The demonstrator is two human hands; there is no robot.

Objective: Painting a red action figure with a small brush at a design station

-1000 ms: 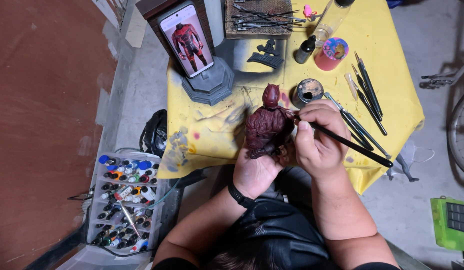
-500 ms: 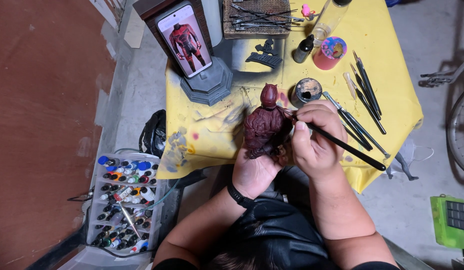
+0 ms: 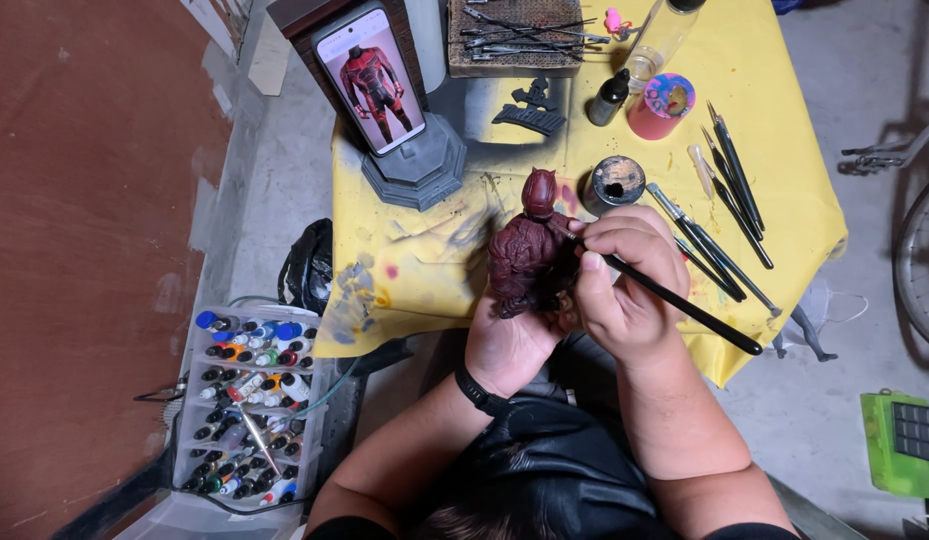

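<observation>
My left hand (image 3: 510, 345) grips a dark red figurine bust (image 3: 527, 250) from below, holding it upright over the near edge of the yellow-covered table (image 3: 785, 170). My right hand (image 3: 625, 275) holds a thin black paintbrush (image 3: 685, 305), its tip touching the figurine's right shoulder just under the head. The brush handle sticks out to the lower right. A small round paint pot (image 3: 613, 183) stands just behind my right hand.
A phone (image 3: 370, 85) showing a red-suited figure leans on a grey base. Several brushes (image 3: 730, 195) lie at the table's right. A pink cup (image 3: 660, 105), a dark dropper bottle (image 3: 610, 97) and a tool tray (image 3: 515, 35) stand behind. A box of paint bottles (image 3: 247, 400) sits lower left.
The brush tip has shifted slightly along the figurine's shoulder; my hands and the figurine stay in nearly the same place.
</observation>
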